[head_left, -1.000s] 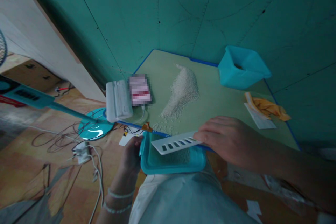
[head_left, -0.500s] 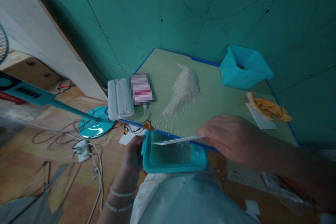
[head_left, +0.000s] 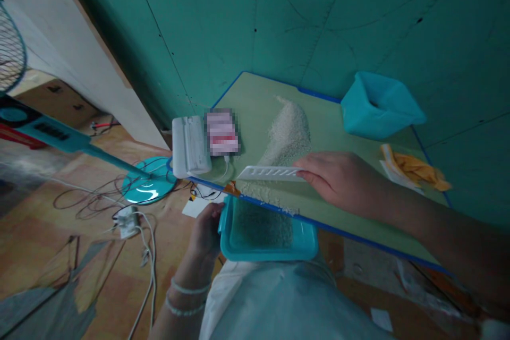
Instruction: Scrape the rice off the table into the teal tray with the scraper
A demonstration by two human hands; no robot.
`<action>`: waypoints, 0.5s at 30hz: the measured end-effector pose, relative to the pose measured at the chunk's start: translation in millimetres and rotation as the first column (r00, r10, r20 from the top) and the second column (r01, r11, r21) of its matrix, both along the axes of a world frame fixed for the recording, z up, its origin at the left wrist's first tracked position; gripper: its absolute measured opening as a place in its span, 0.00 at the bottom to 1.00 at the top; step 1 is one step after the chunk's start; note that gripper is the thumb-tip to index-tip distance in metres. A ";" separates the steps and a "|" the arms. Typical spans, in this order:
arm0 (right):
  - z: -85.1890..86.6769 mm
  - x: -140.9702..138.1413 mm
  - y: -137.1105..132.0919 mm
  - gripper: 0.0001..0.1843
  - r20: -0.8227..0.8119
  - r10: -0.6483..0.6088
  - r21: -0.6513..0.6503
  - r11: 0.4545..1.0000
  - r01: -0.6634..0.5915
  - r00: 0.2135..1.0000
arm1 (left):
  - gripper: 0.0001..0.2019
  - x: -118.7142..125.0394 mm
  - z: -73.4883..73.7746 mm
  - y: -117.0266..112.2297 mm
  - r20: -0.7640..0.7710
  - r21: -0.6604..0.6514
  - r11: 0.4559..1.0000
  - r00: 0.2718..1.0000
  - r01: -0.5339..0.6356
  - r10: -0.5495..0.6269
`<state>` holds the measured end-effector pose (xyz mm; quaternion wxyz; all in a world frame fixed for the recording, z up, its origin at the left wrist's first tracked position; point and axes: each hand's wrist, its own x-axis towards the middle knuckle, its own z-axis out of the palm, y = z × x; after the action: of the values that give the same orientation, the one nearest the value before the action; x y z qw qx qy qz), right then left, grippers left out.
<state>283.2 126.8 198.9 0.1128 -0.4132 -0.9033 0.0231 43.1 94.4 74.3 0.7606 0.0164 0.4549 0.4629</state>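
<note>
My left hand (head_left: 207,227) grips the left side of a blue plastic bin (head_left: 271,253), held just below the table's front edge, with white grains (head_left: 263,226) in it. My right hand (head_left: 334,175) is closed on the end of a flat white slotted plastic piece (head_left: 269,172), held over the tabletop. Behind that piece lies a heap of white, rice-like grains (head_left: 290,130). Loose grains are scattered between the piece and the table edge, some right on the edge.
Another blue bin (head_left: 378,111) stands at the table's (head_left: 255,90) back right, near an orange cloth (head_left: 418,167). On the left are a white case (head_left: 191,146) and a blurred-out device (head_left: 222,132) with a cable. A blue fan stand (head_left: 149,180) and power cords (head_left: 149,244) are on the floor.
My right hand has moved the white slotted piece up from above the bin to over the table, near the heap. My left hand still holds the bin in place.
</note>
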 end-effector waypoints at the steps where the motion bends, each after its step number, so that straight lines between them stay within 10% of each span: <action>1: -1.1 -1.1 -0.9 0.09 0.013 -0.005 -0.005 1.000 0.005 1.000 | 0.10 -0.6 0.2 0.1 0.003 0.005 1.000 1.000 0.013 -0.013; 15: -1.7 -2.6 -7.3 0.10 -0.008 0.057 -0.075 0.996 -0.057 0.998 | 0.10 -1.1 2.5 3.4 -0.038 0.009 1.000 0.999 -0.011 0.011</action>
<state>280.6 119.5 197.2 0.0989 -0.3912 -0.9129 0.0615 42.0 97.8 76.8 0.7492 0.0260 0.4673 0.4686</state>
